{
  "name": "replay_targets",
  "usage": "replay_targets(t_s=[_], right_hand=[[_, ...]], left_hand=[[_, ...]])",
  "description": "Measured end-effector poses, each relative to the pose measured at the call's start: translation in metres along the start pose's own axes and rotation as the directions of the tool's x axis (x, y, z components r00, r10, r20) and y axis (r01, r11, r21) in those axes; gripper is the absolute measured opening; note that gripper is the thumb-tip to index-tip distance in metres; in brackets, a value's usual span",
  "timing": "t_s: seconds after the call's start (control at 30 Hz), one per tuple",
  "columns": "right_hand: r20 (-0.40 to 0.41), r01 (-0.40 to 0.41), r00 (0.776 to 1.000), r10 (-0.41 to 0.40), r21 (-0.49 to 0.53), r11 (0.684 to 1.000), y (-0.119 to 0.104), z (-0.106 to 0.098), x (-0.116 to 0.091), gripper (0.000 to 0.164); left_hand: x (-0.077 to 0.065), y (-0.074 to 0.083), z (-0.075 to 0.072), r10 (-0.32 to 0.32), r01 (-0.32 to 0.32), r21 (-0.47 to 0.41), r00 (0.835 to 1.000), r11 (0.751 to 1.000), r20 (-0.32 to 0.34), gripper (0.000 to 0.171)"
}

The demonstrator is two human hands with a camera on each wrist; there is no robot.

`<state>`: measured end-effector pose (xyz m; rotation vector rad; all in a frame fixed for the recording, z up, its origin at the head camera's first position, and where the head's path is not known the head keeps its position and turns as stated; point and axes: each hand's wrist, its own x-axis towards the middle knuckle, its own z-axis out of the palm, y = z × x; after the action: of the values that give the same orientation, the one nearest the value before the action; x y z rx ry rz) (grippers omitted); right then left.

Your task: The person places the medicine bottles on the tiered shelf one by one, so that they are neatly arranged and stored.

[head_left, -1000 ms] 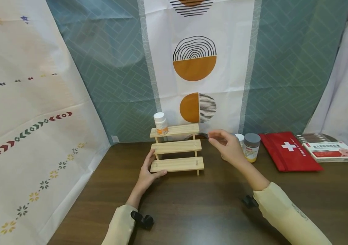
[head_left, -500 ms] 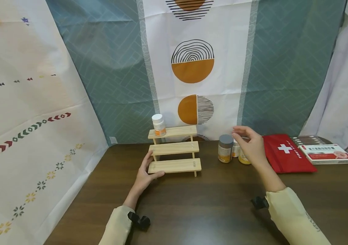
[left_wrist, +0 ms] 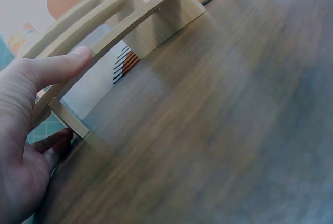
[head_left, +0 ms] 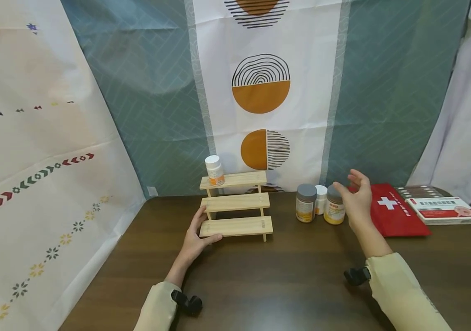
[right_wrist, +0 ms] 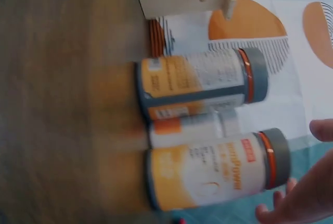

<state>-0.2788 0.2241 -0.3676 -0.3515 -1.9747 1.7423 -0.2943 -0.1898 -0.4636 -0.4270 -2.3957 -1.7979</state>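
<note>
A three-tier wooden display rack (head_left: 235,225) stands on the brown table, a white pill bottle (head_left: 215,170) upright on its top tier at the left. My left hand (head_left: 194,239) holds the rack's left end; in the left wrist view the thumb (left_wrist: 62,69) lies on the lowest tier, other fingers below. My right hand (head_left: 358,200), fingers spread and holding nothing, is beside a grey-lidded supplement bottle (head_left: 335,209). Left of that come a small white-capped bottle (head_left: 320,202) and another grey-lidded bottle (head_left: 305,207), all upright in a close row.
A red first aid kit pouch (head_left: 399,216) lies right of the right hand, partly behind it. Beyond it are a white and red medicine box (head_left: 446,210) and a blister pack (head_left: 417,191). Patterned cloths (head_left: 169,115) hang behind and along the left side.
My right hand has moved right, away from the rack and past the row of bottles, uncovering the left grey-lidded bottle. The left hand stays on the rack.
</note>
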Motion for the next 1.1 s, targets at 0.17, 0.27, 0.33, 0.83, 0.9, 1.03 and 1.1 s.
replay_targets(t_s=[0.17,0.27,0.33,0.83,0.9,1.03,1.1], right_hand=[[0.037,-0.088,0.996,0.087,0.031,0.996,0.001,0.005,0.005,0.073],[0.060,-0.103,0.993,0.102,0.022,0.994,0.003,0.009,0.007,0.074],[0.068,-0.109,0.992,0.108,0.005,0.994,0.005,0.010,0.010,0.074],[0.071,-0.149,0.985,0.154,-0.078,0.986,0.028,0.012,0.006,0.074],[0.075,-0.159,0.984,0.165,-0.072,0.985,0.028,0.011,0.005,0.074],[0.079,-0.179,0.980,0.183,-0.059,0.982,0.028,0.011,0.006,0.074],[0.076,-0.177,0.981,0.181,-0.055,0.983,0.027,0.012,0.007,0.074]], left_hand=[[0.005,0.004,0.002,0.000,0.000,-0.009,1.000,1.000,-0.001,0.099],[0.009,0.008,0.000,0.007,-0.007,0.000,1.000,1.000,-0.011,0.099],[0.012,0.010,0.000,0.013,-0.013,0.005,1.000,1.000,-0.014,0.098],[0.002,0.001,0.002,0.004,-0.004,-0.006,1.000,1.000,-0.020,0.096],[0.002,0.000,0.002,-0.001,0.001,-0.001,1.000,1.000,-0.014,0.096],[0.003,0.001,0.002,-0.019,0.019,0.009,1.000,1.000,-0.004,0.097],[0.006,0.002,0.001,-0.022,0.022,0.008,1.000,1.000,-0.005,0.097]])
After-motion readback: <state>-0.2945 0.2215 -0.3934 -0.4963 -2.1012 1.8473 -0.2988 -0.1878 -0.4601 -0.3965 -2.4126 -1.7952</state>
